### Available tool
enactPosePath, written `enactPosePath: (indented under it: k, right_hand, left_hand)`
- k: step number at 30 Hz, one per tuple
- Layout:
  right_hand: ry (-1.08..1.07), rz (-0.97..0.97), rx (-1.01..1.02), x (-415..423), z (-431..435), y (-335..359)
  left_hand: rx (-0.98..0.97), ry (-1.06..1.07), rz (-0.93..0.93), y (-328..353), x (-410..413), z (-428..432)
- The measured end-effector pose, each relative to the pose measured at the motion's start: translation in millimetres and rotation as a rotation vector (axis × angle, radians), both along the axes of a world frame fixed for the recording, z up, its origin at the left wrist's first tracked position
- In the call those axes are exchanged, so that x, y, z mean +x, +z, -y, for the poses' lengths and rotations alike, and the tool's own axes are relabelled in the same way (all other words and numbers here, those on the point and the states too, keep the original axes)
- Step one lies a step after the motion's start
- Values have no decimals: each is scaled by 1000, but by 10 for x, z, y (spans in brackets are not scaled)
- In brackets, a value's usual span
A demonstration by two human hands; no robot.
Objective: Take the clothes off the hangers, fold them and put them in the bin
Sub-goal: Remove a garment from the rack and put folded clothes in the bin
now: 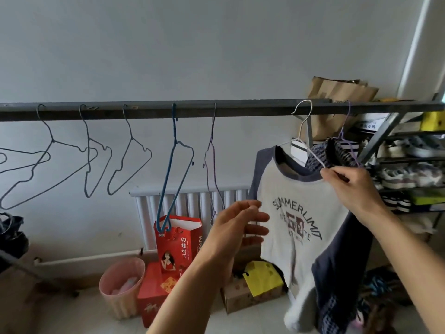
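Your right hand [346, 179] pinches the navy collar of the T-shirt [296, 213] where the white hanger [304, 126] wire meets it. Your left hand [238, 222] is spread slack beside the sleeve, holding nothing. The shirt hangs below the rail [168, 110], long axis vertical, collar up, with the print "SUMMERLIMIT" facing you and the smaller lines unreadable; the pink bin [120, 288] stands on the floor, lower left.
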State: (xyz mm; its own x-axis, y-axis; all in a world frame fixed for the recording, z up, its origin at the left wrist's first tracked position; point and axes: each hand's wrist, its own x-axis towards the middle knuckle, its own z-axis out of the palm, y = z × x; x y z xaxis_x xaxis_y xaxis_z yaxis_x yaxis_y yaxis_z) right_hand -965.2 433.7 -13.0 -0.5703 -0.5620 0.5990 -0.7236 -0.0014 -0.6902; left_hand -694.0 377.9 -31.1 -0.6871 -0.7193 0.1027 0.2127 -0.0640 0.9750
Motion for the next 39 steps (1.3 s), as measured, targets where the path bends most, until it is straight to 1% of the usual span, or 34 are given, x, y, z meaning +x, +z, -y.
enactPosePath:
  k: [4, 7, 9, 11, 13, 15, 16, 17, 18, 20, 21, 22, 24, 25, 27, 29, 31, 33, 35, 37, 39]
  right_hand:
    - [117, -11, 12, 215, -404, -94]
    - [173, 7, 29, 362, -654, -90]
    - [207, 13, 34, 432, -813, -50]
    - [223, -26, 45, 475, -942, 5]
    - [250, -53, 64, 534, -1049, 78]
    - [321, -48, 77, 620, -1139, 180]
    - [348, -60, 80, 659, -1179, 224]
    - [364, -76, 81, 691, -1219, 263]
    - [371, -90, 79, 709, -1253, 290]
    - [364, -109, 62, 744, -1305, 327]
    - [359, -111, 59, 766, -1321, 337]
    - [358, -113, 63, 777, -1330, 348]
    - [377, -124, 83, 821, -1327, 362]
    - [385, -129, 96, 839, -1321, 366]
    - [399, -146, 123, 881, -1291, 374]
    - [416, -153, 141, 912, -1256, 369]
    - [424, -158, 160, 945, -1224, 358]
    - [433, -155, 183, 966, -1198, 336]
    - [465, -158, 221, 1021, -1156, 314]
    - [507, -183, 285, 1128, -1104, 284]
    - [556, -164, 299, 1250, -1055, 240]
  left_hand:
    - [-85, 57, 38, 14, 15, 54]
    - [-232, 107, 79, -7, 2, 76]
    - [-441, 210, 92, -5, -5, 131]
    - [-715, 314, 94, 43, 3, 224]
    - [-978, 352, 148, 117, 9, 339]
    - [-1121, 321, 264, 215, 36, 425]
    - [-1130, 263, 313, 261, 63, 471]
    - [-1086, 174, 324, 302, 106, 497]
    - [-976, 58, 292, 334, 173, 503]
    - [-639, -150, 234, 411, 324, 476]
    - [-505, -225, 239, 444, 412, 460]
    - [-412, -270, 250, 466, 483, 439]
    - [-317, -317, 237, 483, 586, 407]
    - [-310, -341, 230, 488, 615, 398]
    - [-339, -386, 227, 483, 689, 378]
    - [-369, -355, 215, 456, 744, 367]
    - [-473, -227, 209, 414, 789, 362]
    - [-663, -41, 205, 357, 815, 360]
    - [-824, 144, 148, 324, 829, 329]
    - [-913, 246, 40, 354, 813, 228]
    - [-989, 272, 7, 385, 789, 103]
